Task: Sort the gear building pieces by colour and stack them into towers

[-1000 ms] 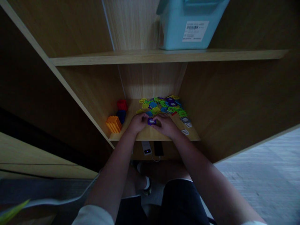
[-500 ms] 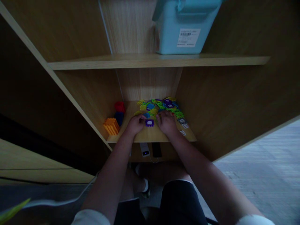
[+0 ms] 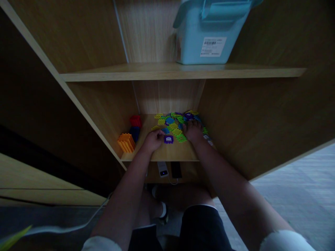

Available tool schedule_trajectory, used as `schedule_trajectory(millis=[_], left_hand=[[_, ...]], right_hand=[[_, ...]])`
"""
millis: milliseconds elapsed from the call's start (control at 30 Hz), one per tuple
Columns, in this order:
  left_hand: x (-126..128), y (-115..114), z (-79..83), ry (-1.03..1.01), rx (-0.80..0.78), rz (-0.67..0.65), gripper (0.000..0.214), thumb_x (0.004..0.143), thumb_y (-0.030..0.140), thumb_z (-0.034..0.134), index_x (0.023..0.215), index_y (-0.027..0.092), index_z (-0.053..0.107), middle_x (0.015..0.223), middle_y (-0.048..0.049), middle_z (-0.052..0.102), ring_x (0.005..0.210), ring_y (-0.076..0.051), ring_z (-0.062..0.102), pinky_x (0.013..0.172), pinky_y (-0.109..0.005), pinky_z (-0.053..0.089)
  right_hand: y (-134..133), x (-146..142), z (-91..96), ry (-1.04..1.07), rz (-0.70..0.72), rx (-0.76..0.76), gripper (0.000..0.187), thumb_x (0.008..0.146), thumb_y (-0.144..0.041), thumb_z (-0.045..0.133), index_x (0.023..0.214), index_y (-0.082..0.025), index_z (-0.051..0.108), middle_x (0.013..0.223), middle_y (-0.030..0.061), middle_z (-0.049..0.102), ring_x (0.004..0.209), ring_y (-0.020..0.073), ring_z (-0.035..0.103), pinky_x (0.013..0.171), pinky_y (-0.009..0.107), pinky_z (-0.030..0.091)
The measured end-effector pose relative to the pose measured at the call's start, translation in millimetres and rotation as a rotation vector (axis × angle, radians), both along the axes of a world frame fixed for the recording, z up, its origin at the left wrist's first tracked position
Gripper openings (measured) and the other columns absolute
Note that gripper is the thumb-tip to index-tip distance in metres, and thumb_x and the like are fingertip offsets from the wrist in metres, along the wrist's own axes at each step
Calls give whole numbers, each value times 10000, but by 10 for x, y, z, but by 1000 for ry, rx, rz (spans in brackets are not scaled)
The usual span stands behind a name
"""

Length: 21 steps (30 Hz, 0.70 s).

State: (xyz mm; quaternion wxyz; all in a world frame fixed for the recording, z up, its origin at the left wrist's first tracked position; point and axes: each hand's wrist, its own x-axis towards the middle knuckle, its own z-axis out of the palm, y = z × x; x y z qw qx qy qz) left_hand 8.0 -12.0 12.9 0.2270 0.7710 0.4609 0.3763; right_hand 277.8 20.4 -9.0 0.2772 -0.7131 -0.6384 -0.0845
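Observation:
My left hand (image 3: pixel 155 140) rests on the shelf at the pile's left front, its fingers curled together; whatever they may hold is too small and dark to make out. Just right of its fingertips lies a flat purple piece (image 3: pixel 168 139) with a white picture on it. Over the right side of a pile of flat, notched plastic pieces, my right hand (image 3: pixel 193 131) reaches down with its fingers spread, touching the pieces. Green (image 3: pixel 181 138), yellow (image 3: pixel 177 131) and blue (image 3: pixel 170 120) pieces lie between and behind the hands. Part of the pile is hidden under my right hand.
At the left wall stand an orange ribbed block (image 3: pixel 126 143), a dark blue block (image 3: pixel 134 133) and a red block (image 3: pixel 135 121). A light blue bin (image 3: pixel 193 48) sits on the upper shelf (image 3: pixel 157 75). Below lie a white device (image 3: pixel 162 169) and a black flat device (image 3: pixel 176 169).
My right hand has moved right and farther back over the pile, uncovering green pieces near the front. The left hand stays beside the purple piece. The view has shifted slightly.

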Motion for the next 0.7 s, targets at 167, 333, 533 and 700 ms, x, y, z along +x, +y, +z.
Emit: schedule_trajectory(millis=[167, 333, 533, 700], left_hand=[[-4, 4, -10, 2, 3, -9, 214, 963, 100, 605, 988, 217, 783, 1030, -34, 857, 967, -210, 806, 937, -344, 627], [2, 12, -28, -2, -4, -6, 195, 969, 117, 613, 990, 216, 780, 1022, -36, 856, 970, -217, 807, 945, -350, 622], [3, 5, -17, -5, -7, -10, 206, 968, 112, 608, 1004, 219, 780, 1050, -36, 859, 991, -217, 806, 950, -346, 623], [0, -2, -25, -31, -14, -1, 210, 963, 108, 607, 1010, 218, 779, 1056, -44, 854, 1002, -225, 804, 973, -361, 622]], right_hand=[[-85, -34, 63, 0, 12, -39, 518, 1111, -489, 464, 1372, -139, 743, 1633, 261, 565, 1481, 518, 477, 1183, 763, 399], [-161, -73, 146, -32, 10, -72, 479, 1096, -458, 490, 1335, -137, 753, 1559, 262, 610, 1440, 487, 495, 1165, 686, 429], [-184, -77, 183, -74, -74, -63, 491, 1086, -340, 473, 1467, -63, 610, 1424, 279, 651, 1315, 414, 564, 1075, 520, 484], [-173, -21, 156, -49, -109, -63, 423, 1076, -254, 438, 1375, -79, 681, 1403, 288, 646, 1309, 420, 554, 1037, 527, 484]])
